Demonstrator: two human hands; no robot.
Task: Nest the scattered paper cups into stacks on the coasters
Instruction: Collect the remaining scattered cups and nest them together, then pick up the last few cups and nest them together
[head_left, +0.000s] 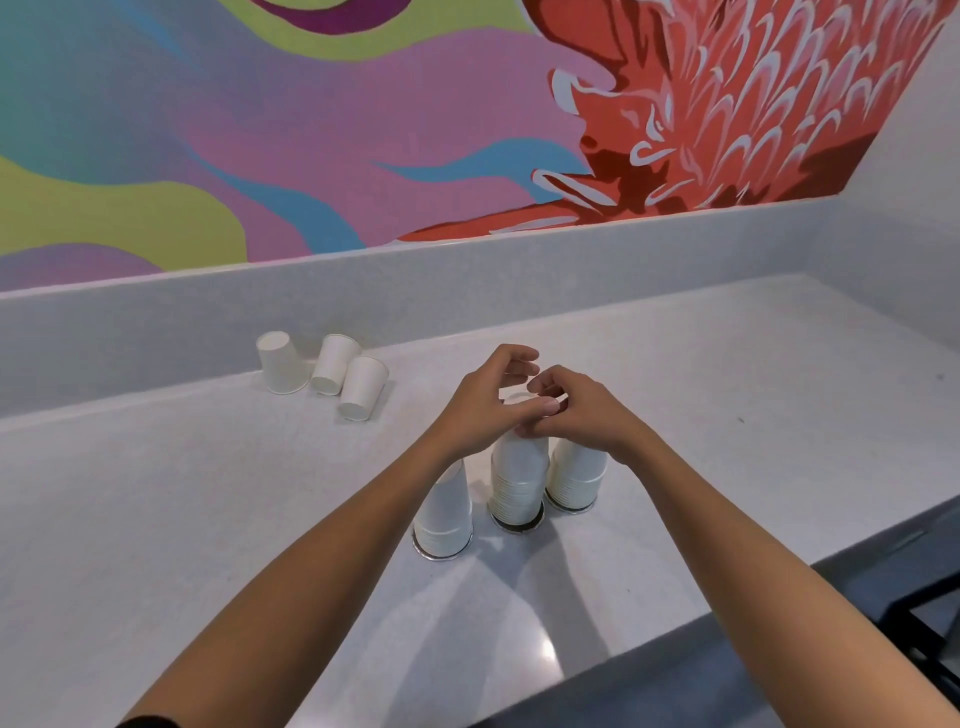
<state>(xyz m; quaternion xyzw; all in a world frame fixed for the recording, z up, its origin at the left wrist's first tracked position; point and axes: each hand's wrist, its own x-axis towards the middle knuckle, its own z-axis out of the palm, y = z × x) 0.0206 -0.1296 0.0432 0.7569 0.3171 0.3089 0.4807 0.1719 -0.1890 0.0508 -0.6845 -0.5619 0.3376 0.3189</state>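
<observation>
A pale grey speckled worktop (208, 519) carries three stacks of upturned white paper cups, set in a short slanting row about midway along it, between the back and front edges. Each stack stands on a round coaster with a shiny rim.

The left stack (443, 512) is nearest the front edge, and its coaster (441, 555) shows below the lowest rim. The middle stack (519, 478) is the tallest and stands on a darker coaster (519, 526). The right stack (576, 475) is just beside it on a third coaster (571, 508), a little nearer the back edge.

Both hands meet above the middle stack. The left hand (488, 400) has its fingers curled over the topmost cup (519, 401) and its thumb laid across the near side. The right hand (576, 410) comes in from the other side, its fingers curled and pinching the same cup. The fingertips of the two hands nearly touch. Most of that cup is hidden by the fingers, so how far it sits down on the stack cannot be told.

Three loose white paper cups (332, 366) lie close to the back edge, towards the left, well apart from the stacks. They touch one another in a tight cluster; the leftmost stands base up, and the other two tilt.

Behind the worktop rises a low grey upstand (467, 291), and above it a wall mural (363, 114) in pink, blue, green and red.
</observation>
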